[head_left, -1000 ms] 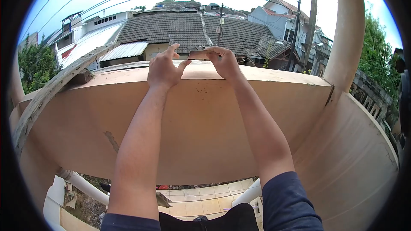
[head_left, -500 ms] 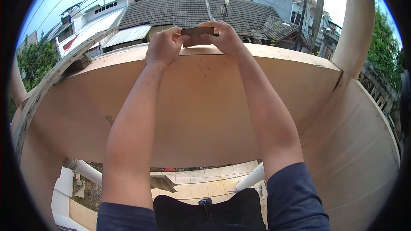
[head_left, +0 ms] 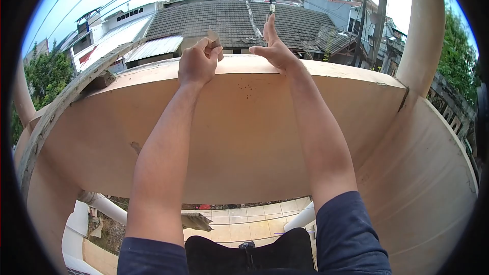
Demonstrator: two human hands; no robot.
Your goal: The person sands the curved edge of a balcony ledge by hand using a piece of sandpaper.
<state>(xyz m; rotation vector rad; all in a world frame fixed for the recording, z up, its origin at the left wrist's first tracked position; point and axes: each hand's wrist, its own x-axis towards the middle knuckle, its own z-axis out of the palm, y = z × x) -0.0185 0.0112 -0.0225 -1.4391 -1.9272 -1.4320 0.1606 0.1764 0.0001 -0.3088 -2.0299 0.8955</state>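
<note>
A small piece of brown sheet, which looks like sandpaper point(head_left: 213, 35), is pinched between the thumb and curled fingers of my left hand point(head_left: 197, 62). It stands up above the knuckles, bent and seen partly from its edge, with a lighter tan side showing. My right hand point(head_left: 277, 52) is apart from it, fingers stretched upward and thumb pointing left, with nothing in it. Both hands are over the flat top of a beige wall point(head_left: 239, 63). Small dark specks point(head_left: 245, 90) mark the wall's near face.
A round beige column point(head_left: 422, 30) rises at the right. On the left a weathered rail point(head_left: 66, 89) slopes down toward me. Below the wall lies a tiled floor point(head_left: 239, 219) with a white pipe point(head_left: 300, 216). Tiled roofs point(head_left: 198, 18) and overhead wires are beyond.
My right hand has let go of the brown sandpaper, opened and moved slightly right. My left hand keeps the piece, now turned more upright and edge-on.
</note>
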